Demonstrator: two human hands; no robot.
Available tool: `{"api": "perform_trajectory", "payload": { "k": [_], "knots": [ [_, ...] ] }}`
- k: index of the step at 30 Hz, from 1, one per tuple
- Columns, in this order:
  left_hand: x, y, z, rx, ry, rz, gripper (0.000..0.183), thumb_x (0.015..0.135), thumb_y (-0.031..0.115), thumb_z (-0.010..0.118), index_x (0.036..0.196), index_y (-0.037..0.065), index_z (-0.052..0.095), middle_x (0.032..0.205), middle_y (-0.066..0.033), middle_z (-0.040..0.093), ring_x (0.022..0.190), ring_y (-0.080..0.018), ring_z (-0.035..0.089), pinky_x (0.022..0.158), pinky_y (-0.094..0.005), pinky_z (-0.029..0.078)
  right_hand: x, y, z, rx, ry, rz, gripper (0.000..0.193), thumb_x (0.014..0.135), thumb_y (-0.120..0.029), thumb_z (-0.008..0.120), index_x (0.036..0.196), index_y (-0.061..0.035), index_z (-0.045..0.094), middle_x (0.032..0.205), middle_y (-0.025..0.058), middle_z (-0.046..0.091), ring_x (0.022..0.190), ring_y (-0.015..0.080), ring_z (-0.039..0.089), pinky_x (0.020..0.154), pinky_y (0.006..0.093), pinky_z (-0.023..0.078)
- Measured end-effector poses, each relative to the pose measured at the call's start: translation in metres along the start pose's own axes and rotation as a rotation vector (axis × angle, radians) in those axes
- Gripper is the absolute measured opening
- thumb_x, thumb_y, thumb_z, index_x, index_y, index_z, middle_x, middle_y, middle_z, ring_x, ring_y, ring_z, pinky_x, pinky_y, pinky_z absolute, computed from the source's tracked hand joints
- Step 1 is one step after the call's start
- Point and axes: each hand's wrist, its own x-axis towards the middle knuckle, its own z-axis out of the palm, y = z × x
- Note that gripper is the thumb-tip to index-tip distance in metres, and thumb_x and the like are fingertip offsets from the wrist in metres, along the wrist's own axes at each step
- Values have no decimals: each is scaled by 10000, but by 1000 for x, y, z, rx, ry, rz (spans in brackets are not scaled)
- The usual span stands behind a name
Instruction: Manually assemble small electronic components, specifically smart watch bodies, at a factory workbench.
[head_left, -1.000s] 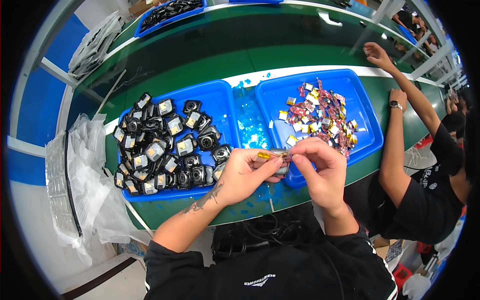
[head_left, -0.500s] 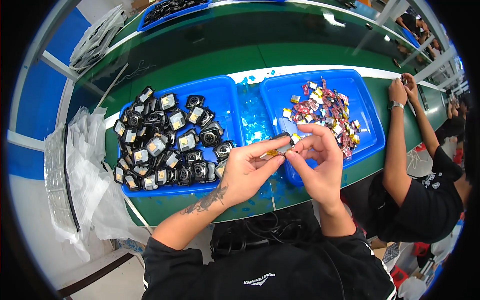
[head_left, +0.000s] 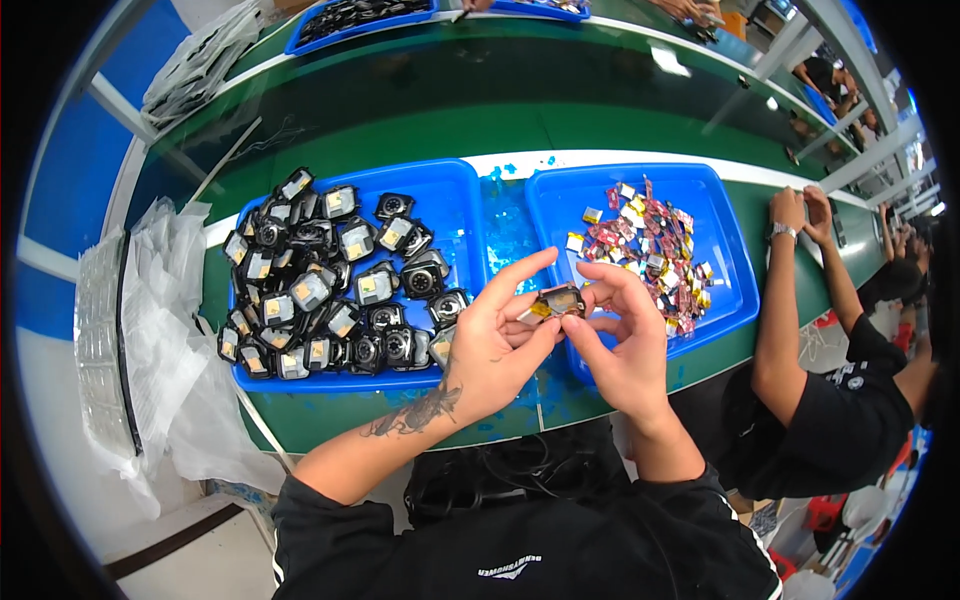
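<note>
Between both hands is an opened smartwatch case (head_left: pixel 568 301), black-rimmed with a coppery inside. A small silver and yellow piece (head_left: pixel 537 309), like a flat battery, shows at its left side; whether it is still attached I cannot tell. My left hand (head_left: pixel 503 345) pinches this side with thumb and fingers, its index finger raised. My right hand (head_left: pixel 628 345) grips the case's right side, thumb at the lower edge. To the left, a blue tray (head_left: pixel 462 200) holds a heap of black watch cases (head_left: pixel 312 290). Beyond my right hand, another blue tray (head_left: pixel 735 290) holds small red, silver and yellow parts (head_left: pixel 655 240).
Blue scraps (head_left: pixel 508 235) litter the green table (head_left: pixel 400 135) between the trays. Clear plastic trays and wrapping (head_left: pixel 165 350) hang at the left. A co-worker's hands (head_left: pixel 800 212) work at the right. Another blue tray (head_left: pixel 300 42) stands at the far side.
The watch case has been tilted so its open inside shows. My left index finger has lifted away from it. A person's hand has appeared at the far edge.
</note>
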Motion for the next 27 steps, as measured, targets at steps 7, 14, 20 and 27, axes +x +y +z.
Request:
{"api": "perform_trajectory", "payload": {
  "k": [7, 14, 20, 27],
  "knots": [
    [10, 29, -28, 636, 161, 222, 720, 866, 38, 655, 1466, 74, 258, 1365, -240, 443, 1077, -255, 619, 874, -342, 533, 110, -14, -11, 145, -270, 212, 548, 765, 9, 717, 1271, -6, 506, 908, 79, 678, 826, 141, 656, 740, 262, 517],
    [-20, 63, -111, 1915, 232, 192, 295, 771, 203, 737, 980, 19, 639, 934, -144, 633, 920, -331, 575, 808, -419, 486, 281, 85, -10, -450, 53, 119, 604, 606, -124, 862, 1139, 12, 612, 1001, 160, 675, 944, 230, 648, 835, 325, 496],
    [-22, 58, -114, 1727, 282, 171, 233, 757, 143, 740, 918, 39, 608, 882, -122, 628, 893, -319, 571, 801, -412, 469, 270, 72, -14, -681, 71, 81, 588, 615, -241, 866, 1103, -4, 636, 1011, 168, 661, 976, 300, 642, 859, 370, 499],
    [-7, 71, -87, 1133, 271, 252, 135, 766, -15, 710, 895, 12, 679, 820, -85, 636, 705, -166, 644, 656, -277, 514, 111, -30, 29, -135, -690, -106, 261, 911, -229, 637, 1056, -13, 664, 925, 98, 701, 864, 172, 673, 778, 321, 532]
  ]
}}
